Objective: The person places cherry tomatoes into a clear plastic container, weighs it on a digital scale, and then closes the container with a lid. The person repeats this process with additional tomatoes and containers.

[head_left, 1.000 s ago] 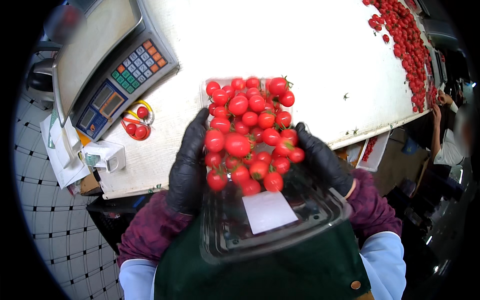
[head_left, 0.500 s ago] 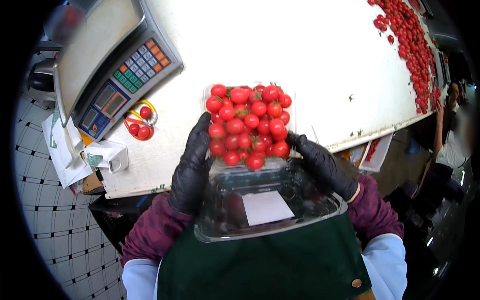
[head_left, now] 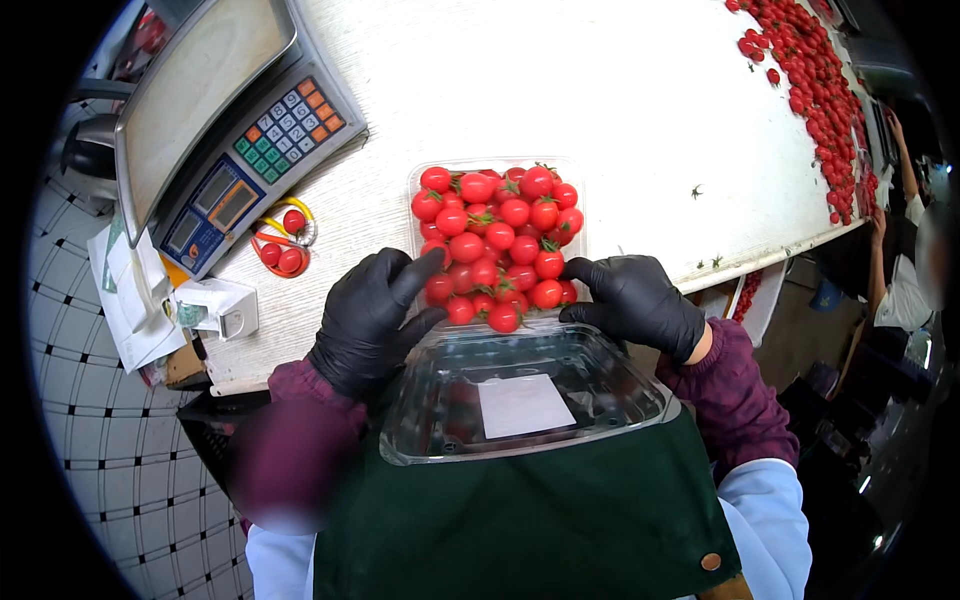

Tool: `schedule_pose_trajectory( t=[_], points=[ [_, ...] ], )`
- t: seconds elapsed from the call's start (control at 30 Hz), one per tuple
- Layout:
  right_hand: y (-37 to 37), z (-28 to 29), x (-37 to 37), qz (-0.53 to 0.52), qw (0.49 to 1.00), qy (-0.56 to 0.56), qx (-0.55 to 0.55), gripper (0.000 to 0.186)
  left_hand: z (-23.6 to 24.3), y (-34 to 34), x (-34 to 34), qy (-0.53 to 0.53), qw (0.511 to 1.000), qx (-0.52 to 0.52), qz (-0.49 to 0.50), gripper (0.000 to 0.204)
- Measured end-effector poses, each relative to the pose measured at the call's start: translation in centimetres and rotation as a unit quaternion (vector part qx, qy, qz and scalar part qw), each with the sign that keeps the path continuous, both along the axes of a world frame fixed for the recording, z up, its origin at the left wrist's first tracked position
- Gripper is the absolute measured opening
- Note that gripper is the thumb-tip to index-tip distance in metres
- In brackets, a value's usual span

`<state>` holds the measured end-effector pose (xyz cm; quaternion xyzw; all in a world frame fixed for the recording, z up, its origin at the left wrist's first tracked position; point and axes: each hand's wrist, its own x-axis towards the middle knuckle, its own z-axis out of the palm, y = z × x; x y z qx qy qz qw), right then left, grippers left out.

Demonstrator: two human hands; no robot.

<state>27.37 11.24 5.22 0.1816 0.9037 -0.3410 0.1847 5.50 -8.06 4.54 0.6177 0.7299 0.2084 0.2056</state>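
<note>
A clear plastic clamshell (head_left: 575, 175) packed with red cherry tomatoes (head_left: 500, 237), some with green calyxes, sits on the white table. Its open lid (head_left: 425, 405) hangs toward me over my dark green apron, with a blank white label (head_left: 525, 406) on it. My left hand (head_left: 368, 320), black-gloved, is curled at the box's near left corner, thumb and forefinger on the edge. My right hand (head_left: 632, 305), also gloved, grips the near right corner with bent fingers. The box's near rim is partly hidden by fingers and fruit.
A digital scale (head_left: 335, 105) stands at the left, beside red and yellow scissor-like handles (head_left: 268, 240), loose tomatoes and papers (head_left: 130, 320). A long tomato pile (head_left: 810, 105) lines the right side. A co-worker's arm (head_left: 878, 265) shows beyond it, near a white crate (head_left: 762, 310).
The tomatoes have drawn back within the box's walls and lie more level. Both my hands have moved to the near corners, fingers more bent. The lid has shifted slightly up and left.
</note>
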Motion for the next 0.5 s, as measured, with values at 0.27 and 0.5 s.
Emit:
schedule_pose_trajectory(
  t=[0.27,0.5],
  points=[
    [0.0,1.0,0.8,-0.089,0.974,-0.034,-0.204,0.036,-1.6,2.0,0.6,0.015,0.997,0.007,0.079,0.045],
    [-0.2,1.3,0.5,-0.084,0.981,-0.010,-0.176,0.032,-0.5,2.6,1.0,-0.141,0.976,-0.022,0.164,0.034]
  ],
)
